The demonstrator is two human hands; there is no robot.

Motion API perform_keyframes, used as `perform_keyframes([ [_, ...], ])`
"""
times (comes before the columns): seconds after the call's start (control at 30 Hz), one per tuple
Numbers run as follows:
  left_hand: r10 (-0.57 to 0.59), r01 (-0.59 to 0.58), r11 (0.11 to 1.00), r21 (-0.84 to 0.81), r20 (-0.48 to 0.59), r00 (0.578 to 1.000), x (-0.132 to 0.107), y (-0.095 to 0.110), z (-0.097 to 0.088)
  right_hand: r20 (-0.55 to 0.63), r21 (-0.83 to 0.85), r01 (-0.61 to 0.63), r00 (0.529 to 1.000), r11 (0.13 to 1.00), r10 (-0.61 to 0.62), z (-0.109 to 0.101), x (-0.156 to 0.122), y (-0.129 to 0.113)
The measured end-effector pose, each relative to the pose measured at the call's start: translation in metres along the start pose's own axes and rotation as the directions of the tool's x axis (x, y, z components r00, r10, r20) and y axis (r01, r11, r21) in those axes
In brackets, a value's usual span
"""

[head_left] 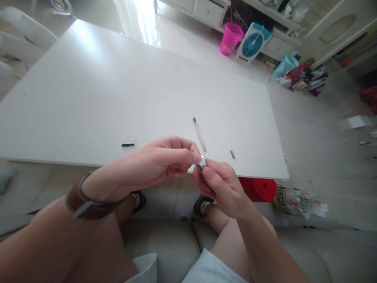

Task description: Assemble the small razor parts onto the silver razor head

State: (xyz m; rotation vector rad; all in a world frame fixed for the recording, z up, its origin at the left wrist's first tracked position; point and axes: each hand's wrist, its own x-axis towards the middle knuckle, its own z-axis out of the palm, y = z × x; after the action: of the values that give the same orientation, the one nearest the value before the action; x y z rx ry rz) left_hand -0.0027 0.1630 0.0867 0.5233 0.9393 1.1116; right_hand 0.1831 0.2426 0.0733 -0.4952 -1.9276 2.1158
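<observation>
Both hands meet over the table's near edge, around a small shiny silver metal piece (203,161). My left hand (165,157) pinches its left side between thumb and fingers; a brown strap watch is on that wrist. From the right, my right hand (220,181) is closed on the lower part of the same piece. The fingers hide much of it, so its exact kind is unclear. Just beyond it, a thin pale stick with a dark tip (199,135) points away from me; whether it touches the piece I cannot tell. A small dark-and-teal strip (232,154) lies to the right.
On the white table (132,86), a small clear case with a black strip (128,141) lies left of my hands. Below the near right edge are a red cylinder (259,189) and a printed plastic bag (297,202). A pink basket (231,38) and blue-white fan (253,41) stand beyond.
</observation>
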Motion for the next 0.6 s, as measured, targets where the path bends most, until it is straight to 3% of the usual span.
perform_keyframes([
  [0.2,0.006,-0.007,0.999,0.031,0.029,1.0,-0.0006,0.0024,0.0021,0.05,0.131,-0.075,0.996,0.989,0.069,-0.0002,-0.0011,0.0006],
  [0.6,0.016,-0.016,1.0,-0.014,0.03,0.999,-0.0008,0.0021,0.0003,0.046,0.116,-0.053,0.998,0.992,0.048,0.0026,-0.0006,-0.0039],
])
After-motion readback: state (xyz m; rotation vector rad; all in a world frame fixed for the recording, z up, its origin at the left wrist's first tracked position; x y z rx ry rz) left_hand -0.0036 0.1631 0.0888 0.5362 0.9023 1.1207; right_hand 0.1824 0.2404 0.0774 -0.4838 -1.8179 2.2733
